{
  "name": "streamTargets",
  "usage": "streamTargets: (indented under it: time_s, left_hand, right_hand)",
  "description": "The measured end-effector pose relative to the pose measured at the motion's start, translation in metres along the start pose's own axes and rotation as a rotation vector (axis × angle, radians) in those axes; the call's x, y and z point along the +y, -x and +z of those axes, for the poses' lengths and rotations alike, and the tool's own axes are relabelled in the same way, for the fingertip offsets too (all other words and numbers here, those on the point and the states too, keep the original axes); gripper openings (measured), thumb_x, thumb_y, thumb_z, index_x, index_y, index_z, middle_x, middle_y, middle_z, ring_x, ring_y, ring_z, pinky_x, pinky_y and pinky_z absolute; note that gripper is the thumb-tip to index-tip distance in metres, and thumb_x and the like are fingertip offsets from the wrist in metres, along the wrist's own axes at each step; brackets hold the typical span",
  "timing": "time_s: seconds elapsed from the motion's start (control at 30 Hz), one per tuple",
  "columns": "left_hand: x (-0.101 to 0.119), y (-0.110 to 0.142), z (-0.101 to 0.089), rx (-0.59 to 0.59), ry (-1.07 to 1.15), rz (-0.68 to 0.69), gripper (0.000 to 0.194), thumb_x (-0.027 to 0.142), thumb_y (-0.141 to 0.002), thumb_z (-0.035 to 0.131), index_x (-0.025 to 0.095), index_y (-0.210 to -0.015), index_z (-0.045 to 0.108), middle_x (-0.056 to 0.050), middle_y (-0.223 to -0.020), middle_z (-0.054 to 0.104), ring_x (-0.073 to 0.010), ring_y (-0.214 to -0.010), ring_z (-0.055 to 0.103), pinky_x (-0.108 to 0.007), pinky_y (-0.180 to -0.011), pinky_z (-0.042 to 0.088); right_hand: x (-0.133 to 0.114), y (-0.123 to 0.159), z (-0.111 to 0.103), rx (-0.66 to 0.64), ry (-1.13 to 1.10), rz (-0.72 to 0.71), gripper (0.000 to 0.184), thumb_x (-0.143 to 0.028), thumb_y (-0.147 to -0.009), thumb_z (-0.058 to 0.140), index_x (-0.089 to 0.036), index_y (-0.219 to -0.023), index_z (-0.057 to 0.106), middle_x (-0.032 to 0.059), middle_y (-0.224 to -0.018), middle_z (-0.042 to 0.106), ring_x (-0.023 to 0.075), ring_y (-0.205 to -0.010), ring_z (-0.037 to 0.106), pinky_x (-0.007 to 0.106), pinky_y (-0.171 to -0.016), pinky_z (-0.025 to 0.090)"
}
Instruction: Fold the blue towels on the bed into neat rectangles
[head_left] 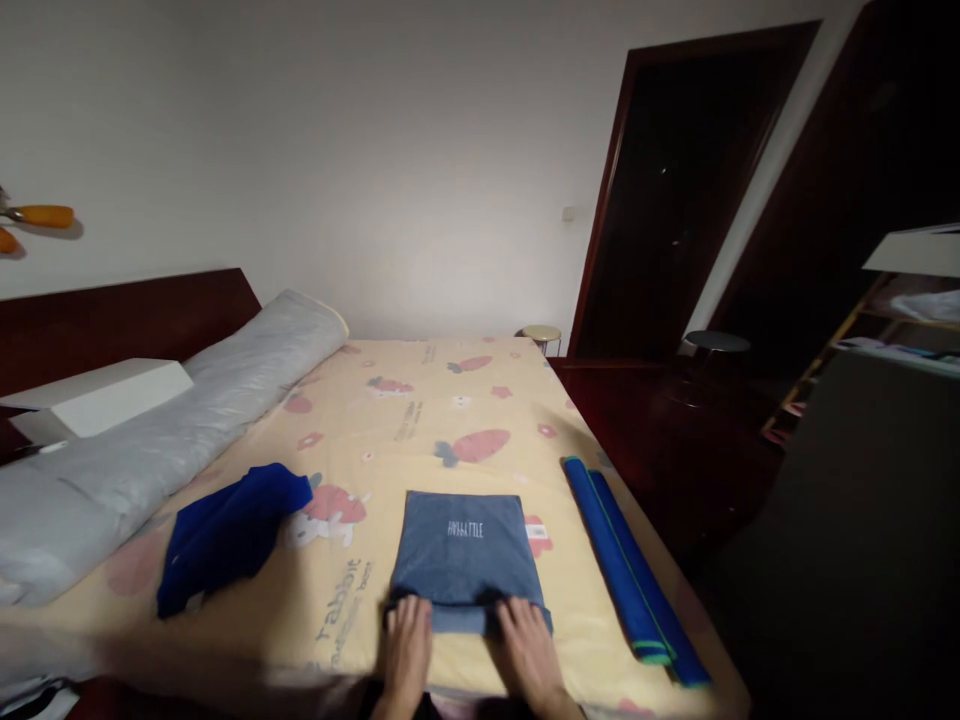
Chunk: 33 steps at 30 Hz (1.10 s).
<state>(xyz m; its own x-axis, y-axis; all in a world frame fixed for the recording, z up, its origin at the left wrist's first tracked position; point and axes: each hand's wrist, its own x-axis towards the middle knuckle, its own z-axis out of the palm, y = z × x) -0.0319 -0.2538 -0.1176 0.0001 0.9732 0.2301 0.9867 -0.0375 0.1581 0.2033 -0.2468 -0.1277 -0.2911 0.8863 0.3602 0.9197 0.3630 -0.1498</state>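
A folded grey-blue shirt (pixel 465 550) lies flat near the bed's front edge, its small white lettering upside down from where I look. Along its near side runs a turned-over strip of the cloth. My left hand (pixel 409 630) has its fingers curled over the left end of this strip. At the other end, my right hand (pixel 527 640) grips the strip in the same way. Both thumbs are partly hidden. To the left is a crumpled bright blue garment (pixel 232 535), apart from both hands.
The bed (pixel 405 450) has a yellow sheet with carrot and rabbit prints. Two blue rolled or folded cloths (pixel 622 560) with green edging lie along its right side. A long grey bundle (pixel 187 440) and a white box (pixel 112 395) are by the headboard. Stools (pixel 541 333) stand beyond.
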Motion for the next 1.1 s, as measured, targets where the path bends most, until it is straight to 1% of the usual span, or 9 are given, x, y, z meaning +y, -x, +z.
streamTargets:
  time_s: [0.13,0.2,0.33,0.4,0.53,0.6,0.67,0.9,1.1]
  left_hand:
    - [0.036,0.012,0.034,0.015,0.023,0.146,0.033,0.021,-0.093,0.041,0.029,-0.112,0.066,-0.004,-0.119,0.067,-0.0226,-0.113,0.058,-0.039,-0.098,0.043]
    - [0.021,0.010,0.031,0.038,-0.004,0.102,0.034,0.021,-0.094,0.038,0.027,-0.113,0.065,-0.005,-0.118,0.067,-0.0231,-0.113,0.057,-0.039,-0.098,0.043]
    - [-0.037,0.003,0.000,0.047,-0.077,0.057,0.032,0.021,-0.095,0.037,0.025,-0.107,0.066,-0.005,-0.108,0.067,-0.0238,-0.106,0.059,-0.041,-0.094,0.044]
    - [-0.048,0.002,-0.009,0.035,-0.094,0.068,0.031,0.021,-0.095,0.037,0.024,-0.103,0.066,-0.005,-0.104,0.068,-0.0236,-0.103,0.060,-0.042,-0.093,0.044]
    - [-0.009,0.004,0.001,0.070,-0.032,0.124,0.037,0.010,-0.091,0.038,0.026,-0.108,0.066,-0.004,-0.113,0.068,-0.0208,-0.106,0.060,-0.038,-0.096,0.044]
    - [0.014,0.006,0.010,0.085,0.035,0.173,0.040,0.007,-0.088,0.039,0.027,-0.111,0.065,-0.003,-0.116,0.068,-0.0193,-0.108,0.060,-0.036,-0.096,0.046]
    - [0.017,0.007,0.014,0.085,0.069,0.200,0.040,0.009,-0.087,0.040,0.027,-0.113,0.064,-0.003,-0.120,0.067,-0.0200,-0.111,0.060,-0.037,-0.096,0.047]
    - [-0.058,0.005,-0.008,-0.109,0.011,0.274,0.063,0.002,-0.075,0.040,0.031,-0.128,0.057,0.000,-0.131,0.064,-0.0207,-0.121,0.055,-0.042,-0.109,0.039]
    - [-0.037,-0.018,-0.030,-0.290,-0.011,0.168,0.057,-0.001,-0.078,0.035,0.027,-0.120,0.062,-0.004,-0.122,0.067,-0.0213,-0.120,0.054,-0.046,-0.111,0.031]
  right_hand:
    - [-0.042,0.004,0.019,0.010,-0.106,-0.056,0.042,-0.009,-0.081,0.046,-0.028,-0.116,0.059,0.0040,-0.114,0.068,0.0236,-0.102,0.061,0.038,-0.091,0.041]
    - [-0.027,0.011,0.016,0.011,-0.129,-0.008,0.040,-0.013,-0.083,0.047,-0.028,-0.119,0.058,0.0046,-0.114,0.067,0.0239,-0.102,0.060,0.038,-0.090,0.041]
    - [0.035,0.031,0.000,0.060,-0.140,0.068,0.036,-0.025,-0.087,0.048,-0.027,-0.122,0.056,0.0052,-0.116,0.066,0.0230,-0.102,0.060,0.039,-0.090,0.042]
    - [0.046,0.035,-0.003,0.072,-0.122,0.098,0.034,-0.026,-0.087,0.048,-0.026,-0.120,0.058,0.0063,-0.116,0.066,0.0239,-0.103,0.060,0.040,-0.091,0.042]
    - [0.003,0.018,0.007,0.091,-0.082,0.084,0.042,-0.019,-0.081,0.047,-0.021,-0.122,0.058,0.0119,-0.127,0.063,0.0266,-0.109,0.059,0.043,-0.095,0.042]
    - [-0.024,0.009,0.015,0.070,-0.114,-0.016,0.048,-0.015,-0.080,0.045,-0.021,-0.126,0.056,0.0096,-0.131,0.062,0.0241,-0.114,0.059,0.039,-0.097,0.043]
    - [-0.031,0.007,0.022,0.046,-0.143,-0.102,0.051,-0.013,-0.081,0.043,-0.023,-0.129,0.054,0.0058,-0.131,0.063,0.0214,-0.119,0.057,0.036,-0.098,0.042]
    - [0.061,0.031,0.017,0.096,-0.057,-0.065,0.042,-0.026,-0.089,0.048,-0.025,-0.130,0.055,0.0055,-0.130,0.065,0.0215,-0.116,0.060,0.035,-0.097,0.041]
    - [0.054,0.008,-0.026,-0.051,-0.016,-0.073,0.035,-0.016,-0.081,0.050,-0.025,-0.112,0.064,0.0055,-0.118,0.068,0.0230,-0.108,0.059,0.040,-0.097,0.034]
